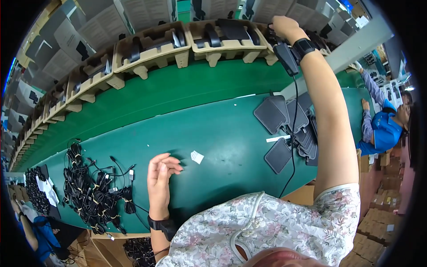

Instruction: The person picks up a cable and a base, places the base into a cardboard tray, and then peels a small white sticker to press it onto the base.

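Note:
My left hand (161, 178) hovers over or rests on the green table (213, 129), fingers loosely bent and parted, holding nothing. Beside its fingertips lies a small white paper slip (196, 157). Stretched far forward, my right hand (286, 28) reaches into a tan moulded tray (269, 57) at the right of the row. Its fingers curl down onto something dark, mostly hidden by the hand. Each wrist carries a black strap; a black box (286, 58) with a cable hangs by the right one. Dark grey flat pouches (278, 155) with stitched edges lie beneath that arm.
Bundled black cables (91, 191) are heaped on the left of the table. More tan trays (151, 55) holding black parts line the green conveyor (187, 89), with printed grey box panels behind. A pale post (351, 44) stands right of my arm. Co-workers in blue (384, 131) sit at both sides.

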Tool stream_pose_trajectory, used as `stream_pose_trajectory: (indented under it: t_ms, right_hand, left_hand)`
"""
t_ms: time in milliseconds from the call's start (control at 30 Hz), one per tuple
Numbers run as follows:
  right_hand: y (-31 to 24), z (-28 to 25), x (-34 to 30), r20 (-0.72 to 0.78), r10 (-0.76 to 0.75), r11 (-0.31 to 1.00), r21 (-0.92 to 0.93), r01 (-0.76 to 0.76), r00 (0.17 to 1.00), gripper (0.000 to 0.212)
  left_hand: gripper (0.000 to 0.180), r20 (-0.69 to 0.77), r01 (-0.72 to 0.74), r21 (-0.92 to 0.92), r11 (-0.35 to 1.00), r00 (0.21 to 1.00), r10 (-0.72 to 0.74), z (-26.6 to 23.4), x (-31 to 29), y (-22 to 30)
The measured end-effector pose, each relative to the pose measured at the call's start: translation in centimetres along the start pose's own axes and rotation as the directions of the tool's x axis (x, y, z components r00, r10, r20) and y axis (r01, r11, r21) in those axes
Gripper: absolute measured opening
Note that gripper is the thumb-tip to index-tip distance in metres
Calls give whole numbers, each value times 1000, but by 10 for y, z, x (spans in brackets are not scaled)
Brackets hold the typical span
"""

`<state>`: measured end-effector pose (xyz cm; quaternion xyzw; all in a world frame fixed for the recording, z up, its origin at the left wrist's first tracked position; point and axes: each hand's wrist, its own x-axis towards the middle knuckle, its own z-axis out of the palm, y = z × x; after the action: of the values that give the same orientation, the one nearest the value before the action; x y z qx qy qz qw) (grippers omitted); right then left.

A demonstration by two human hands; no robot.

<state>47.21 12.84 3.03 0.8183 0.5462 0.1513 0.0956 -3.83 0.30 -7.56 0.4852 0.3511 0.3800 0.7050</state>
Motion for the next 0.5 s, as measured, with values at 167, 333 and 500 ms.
stream_pose_trajectory:
  t_ms: [167, 333, 500]
  right_hand:
    - [-1, 25, -7, -16, 10, 995, 97, -8, 1000, 26]
    - [-4, 46, -7, 27, 180, 979, 97, -182, 983, 25]
    - [14, 57, 1, -8, 154, 968, 204, -149, 988, 26]
  left_hand:
    - [26, -11, -2, -24, 1000, 1000, 2, 4, -14, 3]
    - [26, 11, 20, -29, 999, 1000, -19, 9, -19, 5]
    - [25, 5, 15, -28, 1000, 1000, -15, 8, -17, 1]
